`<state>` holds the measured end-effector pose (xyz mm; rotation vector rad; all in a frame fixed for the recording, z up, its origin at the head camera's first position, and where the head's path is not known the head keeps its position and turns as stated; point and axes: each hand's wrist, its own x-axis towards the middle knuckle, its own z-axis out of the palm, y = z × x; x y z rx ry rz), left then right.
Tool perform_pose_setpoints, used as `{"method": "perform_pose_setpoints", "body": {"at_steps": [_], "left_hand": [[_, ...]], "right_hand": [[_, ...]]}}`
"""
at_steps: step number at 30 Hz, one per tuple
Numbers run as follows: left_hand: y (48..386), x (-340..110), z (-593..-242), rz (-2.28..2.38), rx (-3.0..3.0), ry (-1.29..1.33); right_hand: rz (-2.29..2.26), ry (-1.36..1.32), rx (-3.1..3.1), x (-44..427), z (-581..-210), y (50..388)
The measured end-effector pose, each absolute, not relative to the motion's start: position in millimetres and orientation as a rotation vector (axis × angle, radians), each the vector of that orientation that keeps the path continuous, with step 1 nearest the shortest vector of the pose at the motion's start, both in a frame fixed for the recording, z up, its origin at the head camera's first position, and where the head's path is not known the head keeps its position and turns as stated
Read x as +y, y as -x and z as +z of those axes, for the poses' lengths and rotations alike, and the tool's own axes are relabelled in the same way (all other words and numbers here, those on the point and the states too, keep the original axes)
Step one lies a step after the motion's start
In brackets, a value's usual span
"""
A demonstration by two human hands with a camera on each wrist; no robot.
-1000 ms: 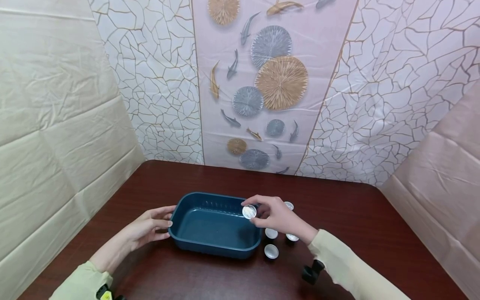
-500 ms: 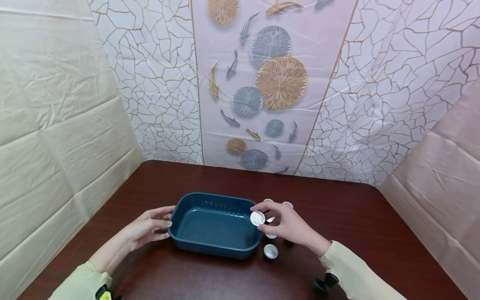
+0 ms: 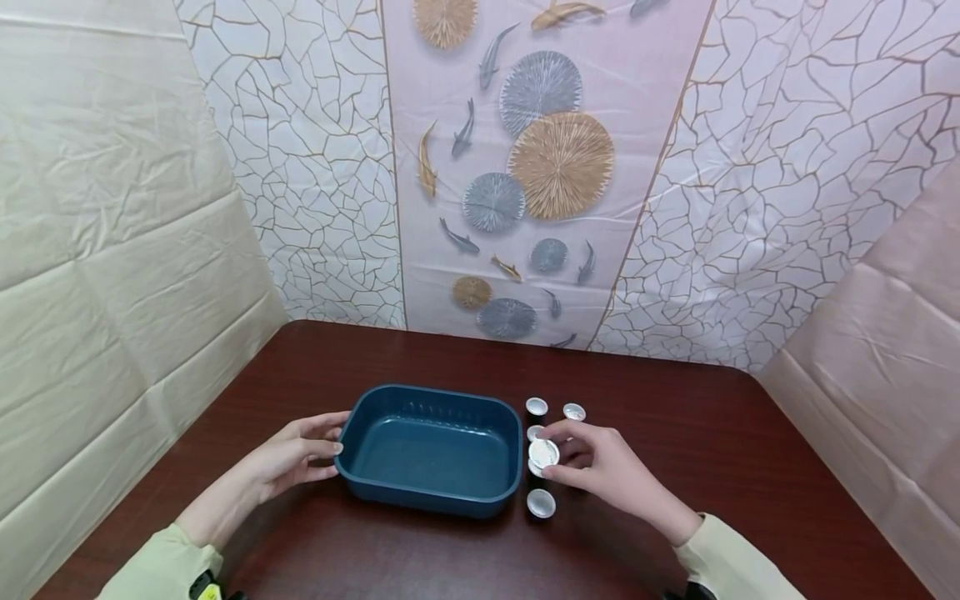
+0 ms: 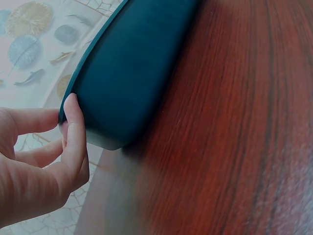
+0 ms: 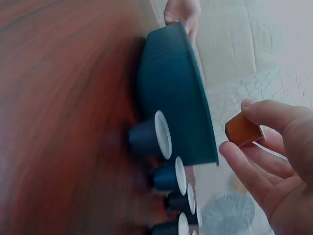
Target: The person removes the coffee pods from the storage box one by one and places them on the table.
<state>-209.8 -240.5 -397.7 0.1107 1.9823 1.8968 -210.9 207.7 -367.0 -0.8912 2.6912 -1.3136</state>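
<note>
My right hand (image 3: 600, 462) pinches a coffee capsule (image 3: 543, 453) between thumb and fingers, its silvery lid facing up toward the head camera. In the right wrist view the held capsule (image 5: 243, 130) has an orange-brown body. Below and around it several dark capsules stand lid up on the table, among them a front one (image 3: 541, 503) and a back one (image 3: 536, 407). A dark teal rectangular basin (image 3: 431, 504) sits to their left, with nothing inside. My left hand (image 3: 296, 457) holds the basin's left end, thumb at the rim (image 4: 67, 105) and fingers beside it.
The basin and capsules stand on a dark reddish-brown wooden table (image 3: 660, 417). Another capsule (image 3: 574, 412) stands at the back right of the group. Patterned cloth (image 3: 330, 167) hangs behind the table, and pale cloth walls (image 3: 112, 250) enclose both sides.
My right hand has moved right with the pinched capsule, from over the basin's right side to above the standing capsules. My left hand and the basin have stayed in place.
</note>
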Motion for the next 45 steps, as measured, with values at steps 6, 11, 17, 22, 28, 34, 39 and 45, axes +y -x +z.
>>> {"method": "perform_pose_setpoints", "body": {"at_steps": [6,11,17,22,28,34,39,45], "left_hand": [[209.4,-240.1,-396.4,1.889,1.998,-0.119],[208.8,-240.4,-395.8,1.888,1.998,-0.114],[208.0,-241.1,-396.1,1.893,1.985,-0.111],[208.7,-241.9,-397.2,1.901,1.976,-0.114],[209.4,-241.8,-398.7,1.906,1.967,-0.119],[208.8,-241.3,-398.7,1.902,1.97,-0.11],[208.7,-241.2,-398.1,1.902,1.976,-0.097],[208.6,-240.9,-397.7,1.904,1.976,-0.094]], "right_hand": [[-1.338,0.888,2.729,225.4,-375.2,203.7],[-1.316,0.925,2.784,235.2,-377.5,200.0],[-1.181,0.955,2.892,243.1,-380.8,194.8],[-1.137,0.941,2.873,249.6,-381.8,191.5],[-1.12,0.886,2.788,256.0,-385.9,190.1],[-1.051,0.897,2.772,258.0,-392.7,190.1],[-1.006,0.874,2.769,259.3,-394.5,189.8],[-1.002,0.894,2.742,260.1,-395.3,189.5]]}}
